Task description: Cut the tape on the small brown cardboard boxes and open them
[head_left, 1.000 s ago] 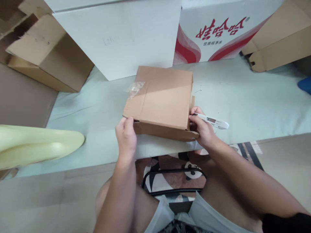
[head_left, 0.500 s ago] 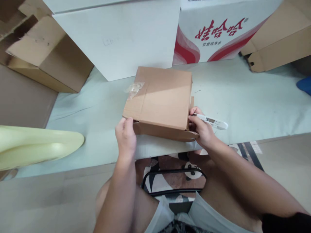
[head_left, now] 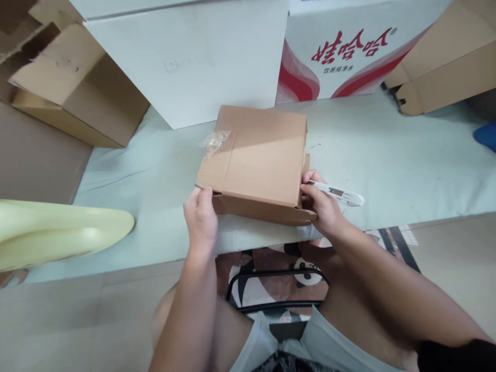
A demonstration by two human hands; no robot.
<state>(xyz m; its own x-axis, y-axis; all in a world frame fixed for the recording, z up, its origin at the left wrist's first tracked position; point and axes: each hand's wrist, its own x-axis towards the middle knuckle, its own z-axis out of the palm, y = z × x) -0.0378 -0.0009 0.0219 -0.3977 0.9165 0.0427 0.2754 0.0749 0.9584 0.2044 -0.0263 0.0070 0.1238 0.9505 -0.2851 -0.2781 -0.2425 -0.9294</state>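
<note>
A brown cardboard box (head_left: 263,155) lies in front of me near the table's front edge, with crumpled clear tape (head_left: 216,143) at its upper left. My left hand (head_left: 201,217) is closed on the box's front left corner. At the front right corner, my right hand (head_left: 321,201) touches the box, where a small flap sticks out. Its fingers are closed round a white utility knife (head_left: 341,195), whose body points right over the table. The right fingertips are partly hidden against the box's side.
Behind the box stand a white carton (head_left: 194,62) and a white and red carton (head_left: 349,57). Open brown boxes are at the back left (head_left: 89,93) and back right (head_left: 449,77). A pale yellow object (head_left: 70,230) lies left, a blue item (head_left: 485,136) far right.
</note>
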